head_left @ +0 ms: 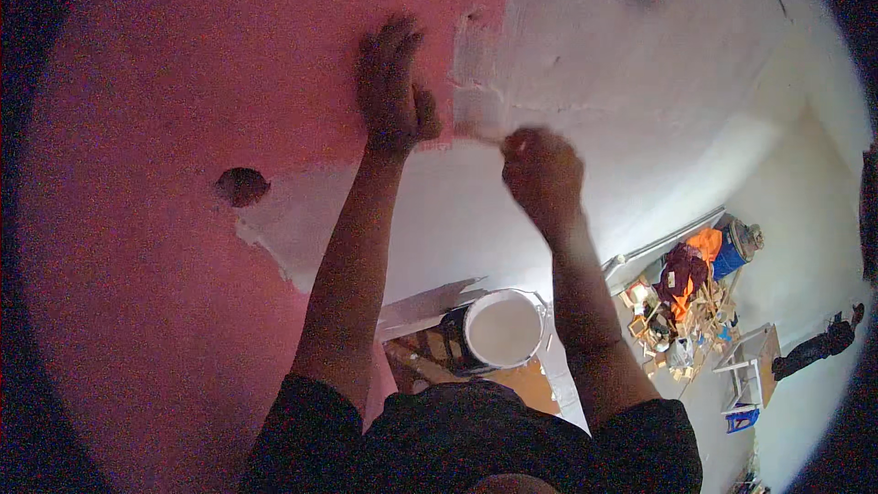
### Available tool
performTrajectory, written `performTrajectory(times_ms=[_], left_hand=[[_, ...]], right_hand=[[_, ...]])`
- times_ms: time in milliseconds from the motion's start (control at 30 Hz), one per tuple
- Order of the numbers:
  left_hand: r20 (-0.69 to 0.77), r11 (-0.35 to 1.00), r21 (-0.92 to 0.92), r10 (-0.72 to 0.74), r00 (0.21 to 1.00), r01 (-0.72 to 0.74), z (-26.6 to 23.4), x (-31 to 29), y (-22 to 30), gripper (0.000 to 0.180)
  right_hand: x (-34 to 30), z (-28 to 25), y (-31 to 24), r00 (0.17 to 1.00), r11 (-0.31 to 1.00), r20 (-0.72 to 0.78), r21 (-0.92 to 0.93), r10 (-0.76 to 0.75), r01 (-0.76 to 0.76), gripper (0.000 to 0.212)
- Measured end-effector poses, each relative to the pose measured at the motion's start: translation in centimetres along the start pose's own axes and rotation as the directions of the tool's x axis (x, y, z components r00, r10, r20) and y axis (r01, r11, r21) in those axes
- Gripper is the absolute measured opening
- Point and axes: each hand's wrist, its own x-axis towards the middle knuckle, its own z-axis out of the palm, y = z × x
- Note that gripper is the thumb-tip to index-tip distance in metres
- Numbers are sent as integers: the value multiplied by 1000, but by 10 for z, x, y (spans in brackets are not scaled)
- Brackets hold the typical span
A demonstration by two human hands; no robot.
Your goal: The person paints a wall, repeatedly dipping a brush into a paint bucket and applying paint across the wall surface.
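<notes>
Near the upper middle of the frame, a blurred hand tool (477, 134) lies against or just off the wall, by the edge where the pink paint (165, 110) meets the whitish coat (594, 64); its exact kind cannot be told. The right hand (542, 174), right of it, is closed in a fist around its near end. The left hand (391, 82), to the left over the pink, is open, with fingers pointing up and thumb toward the right; nothing shows in it, and whether its palm presses the wall cannot be told. The whitish coat fills the upper right and runs leftward below the pink edge, almost to a dark round hole (243, 187) at centre left. At lower centre, between the forearms, stands a bucket (505, 329) of pale material. Toward the lower right lie scattered wood pieces (672, 338), an orange cloth (704, 242) and a blue drum (732, 252); near the right edge is a person in dark clothes (819, 348).
</notes>
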Motion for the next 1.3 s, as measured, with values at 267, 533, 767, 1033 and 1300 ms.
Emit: performTrajectory(times_ms=[267, 533, 767, 1033, 1300], left_hand=[[84, 890, -304, -331, 940, 340, -16, 16, 31, 50], [-135, 993, -74, 84, 987, -94, -1, -2, -11, 50], [-83, 992, -120, 25, 996, -35, -6, 8, 12, 47], [579, 496, -116, -671, 464, 861, -38, 67, 58, 47], [4, 997, -65, -43, 999, 43, -12, 9, 10, 48]], right_hand=[[72, -104, -50, 783, 970, -581, -49, -223, 239, 12], [-7, 23, -39, 995, 997, -83, -62, -51, 46, 9], [-59, 73, 21, 934, 998, 355, -34, -35, 50, 17], [33, -45, -14, 999, 986, -29, -163, -25, 20, 15], [41, -66, -36, 971, 996, -226, -63, -77, 64, 20]])
